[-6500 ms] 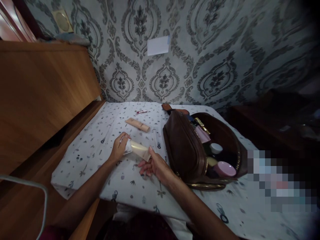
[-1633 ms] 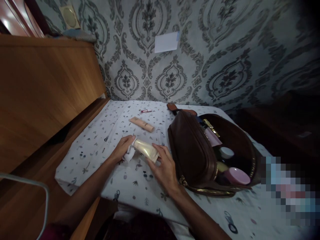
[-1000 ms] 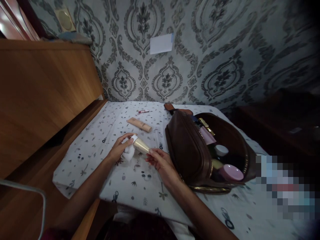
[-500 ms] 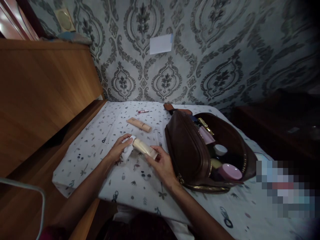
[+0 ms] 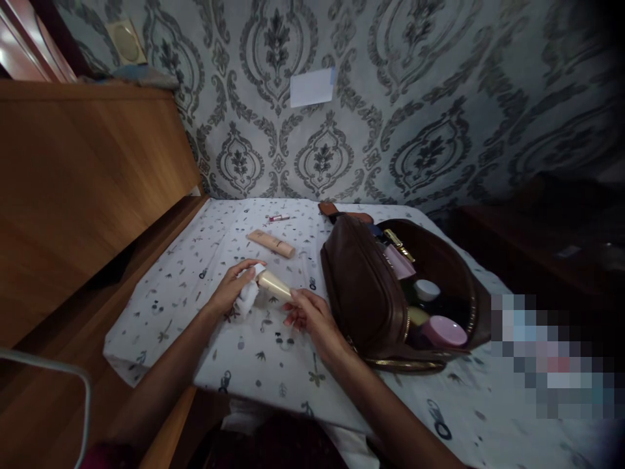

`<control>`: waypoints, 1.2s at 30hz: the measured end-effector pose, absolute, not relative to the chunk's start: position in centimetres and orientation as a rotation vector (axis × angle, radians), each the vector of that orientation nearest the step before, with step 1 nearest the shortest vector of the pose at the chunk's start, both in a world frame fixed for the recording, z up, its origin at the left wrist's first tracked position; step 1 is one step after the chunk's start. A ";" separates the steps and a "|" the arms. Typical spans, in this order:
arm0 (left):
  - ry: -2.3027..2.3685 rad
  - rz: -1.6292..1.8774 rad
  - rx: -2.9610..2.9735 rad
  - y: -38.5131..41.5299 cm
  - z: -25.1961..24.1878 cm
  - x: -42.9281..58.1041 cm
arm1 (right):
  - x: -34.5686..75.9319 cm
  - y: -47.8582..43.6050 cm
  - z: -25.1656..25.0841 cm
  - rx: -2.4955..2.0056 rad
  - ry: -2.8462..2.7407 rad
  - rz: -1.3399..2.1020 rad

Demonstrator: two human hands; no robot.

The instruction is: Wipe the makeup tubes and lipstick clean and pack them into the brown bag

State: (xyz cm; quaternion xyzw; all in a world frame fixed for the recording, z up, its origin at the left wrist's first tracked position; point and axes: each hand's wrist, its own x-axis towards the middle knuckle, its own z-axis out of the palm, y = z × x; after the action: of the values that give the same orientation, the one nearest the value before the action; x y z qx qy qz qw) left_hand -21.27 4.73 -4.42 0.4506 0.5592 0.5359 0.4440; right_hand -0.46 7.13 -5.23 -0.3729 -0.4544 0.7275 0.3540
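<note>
A pale cream squeeze tube [image 5: 275,286] with a white cap is held between my two hands above the patterned cloth. My left hand [image 5: 233,286] is closed round a crumpled white wipe [image 5: 247,298] and the tube's capped end. With thumb and fingers, my right hand [image 5: 312,314] pinches the tube's other end; its lower fingers curl loosely beneath. Beyond my hands lies a peach-coloured tube [image 5: 271,243], flat on the cloth. Farther back is a small, slim pinkish tube [image 5: 278,218].
An unzipped brown bag [image 5: 361,286] stands right of my hands, holding a pink round container [image 5: 445,331], a white-lidded jar [image 5: 427,290] and a gold item [image 5: 399,245]. A wooden cabinet [image 5: 92,176] borders the left. Patterned wallpaper [image 5: 322,156] rises behind.
My right hand has shifted its grip on the cream tube, which now shows narrower, as if turned. My left hand keeps the wipe at the capped end. The view has shifted slightly.
</note>
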 end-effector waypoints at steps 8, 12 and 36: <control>1.414 1.304 1.123 5.0 -5.2 -21.7 | -0.4 7.1 -5.2 -0.980 -1.224 1.890; 1.440 1.270 1.122 5.0 -5.1 -21.5 | -0.3 7.0 -5.1 -0.995 -1.243 1.869; 1.325 1.149 1.229 4.5 -4.3 -21.1 | -0.2 6.9 -4.9 -0.852 -1.091 2.020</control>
State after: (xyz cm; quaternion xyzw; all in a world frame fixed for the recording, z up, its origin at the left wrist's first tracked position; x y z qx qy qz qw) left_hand -21.13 4.46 -4.34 0.5037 0.5430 0.4709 0.4792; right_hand -0.21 6.95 -4.94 -0.3273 -0.4191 0.7759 0.3395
